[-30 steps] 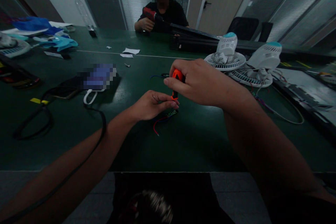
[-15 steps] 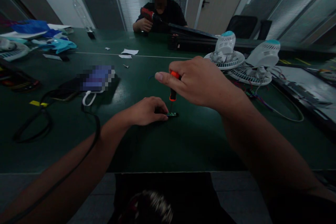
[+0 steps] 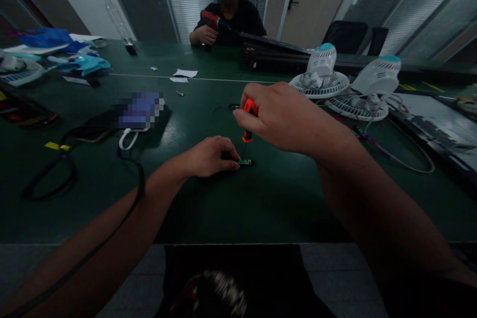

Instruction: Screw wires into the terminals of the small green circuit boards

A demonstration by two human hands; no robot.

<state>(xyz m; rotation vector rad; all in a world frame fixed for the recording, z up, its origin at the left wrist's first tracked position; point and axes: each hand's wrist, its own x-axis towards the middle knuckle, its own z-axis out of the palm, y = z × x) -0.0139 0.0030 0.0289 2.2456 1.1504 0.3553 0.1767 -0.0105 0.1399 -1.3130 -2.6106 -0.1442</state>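
**Board pinned, screwdriver upright**

On the bench [image 3: 261,208], my right hand [image 3: 283,117] is closed round the screwdriver [image 3: 247,135], with its tip on the circuit board [image 3: 246,162]. My left hand [image 3: 210,156], fingers curled, pins the board's left end. I judge the board light, stiff and fragile, so I grip it by its edges.

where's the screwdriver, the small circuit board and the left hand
screwdriver [image 3: 251,107]: head view, orange handle
circuit board [image 3: 246,162]: head view, its green top
left hand [image 3: 208,156]: head view, back of the hand
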